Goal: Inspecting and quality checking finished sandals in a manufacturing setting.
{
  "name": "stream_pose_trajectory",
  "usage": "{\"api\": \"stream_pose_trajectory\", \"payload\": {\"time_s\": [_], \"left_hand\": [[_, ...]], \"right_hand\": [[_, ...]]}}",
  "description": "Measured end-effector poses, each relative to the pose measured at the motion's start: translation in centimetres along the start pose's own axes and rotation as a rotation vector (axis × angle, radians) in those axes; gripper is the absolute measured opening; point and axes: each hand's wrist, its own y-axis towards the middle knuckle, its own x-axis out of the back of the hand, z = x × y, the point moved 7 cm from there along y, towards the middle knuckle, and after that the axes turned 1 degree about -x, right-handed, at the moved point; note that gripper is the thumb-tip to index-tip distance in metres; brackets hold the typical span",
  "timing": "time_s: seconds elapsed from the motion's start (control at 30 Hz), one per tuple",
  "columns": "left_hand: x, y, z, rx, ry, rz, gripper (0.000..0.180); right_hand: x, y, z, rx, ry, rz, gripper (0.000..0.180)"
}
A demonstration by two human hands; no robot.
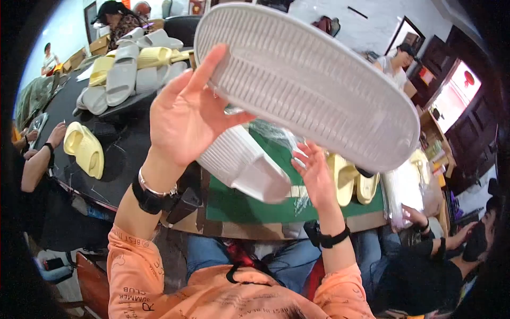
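Note:
My left hand (188, 117) grips a light grey slipper (308, 85) by its left end, raised high with the ribbed sole turned toward me. Below it is a second light grey slipper (247, 165) with a ribbed footbed and a broad strap; whether it rests on the green mat or hangs above it, I cannot tell. My right hand (316, 170) is just under the raised slipper's lower edge, fingers apart and holding nothing. Beyond that hand a pair of pale yellow slippers (345, 178) sits on the green mat (249, 210), partly hidden by the raised sole.
Grey and yellow slippers are heaped on the dark table (119, 143) at the far left, with a yellow pair (85, 149) nearer. Clear plastic bags (398, 194) lie at the right. Co-workers sit on both sides, and others are farther back. A dark holder (185, 206) stands by my left forearm.

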Motion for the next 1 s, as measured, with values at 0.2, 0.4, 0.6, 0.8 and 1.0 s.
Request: {"api": "stream_pose_trajectory", "payload": {"time_s": [0.2,0.4,0.6,0.8,1.0], "left_hand": [[0.3,-1.6,6.4,0.255,-0.139,-0.036,0.054],[7.3,-2.4,11.3,0.474,0.122,-0.262,0.042],[16.3,-4.8,14.3,0.695,0.507,-0.532,0.03],[19.3,-8.1,16.9,0.679,0.632,-0.5,0.04],[8.4,-13.3,13.3,0.135,2.001,-0.136,0.053]], "right_hand": [[2.8,-2.5,-4.4,0.069,-0.954,-0.061,0.039],[0.8,-7.0,-11.0,-0.491,-0.538,0.244,0.041],[-1.8,-11.4,-5.3,-0.561,-0.936,0.159,0.033],[0.2,-6.1,-4.0,0.14,-1.626,0.031,0.066],[2.1,-4.6,-8.6,0.097,-1.807,0.111,0.071]]}}
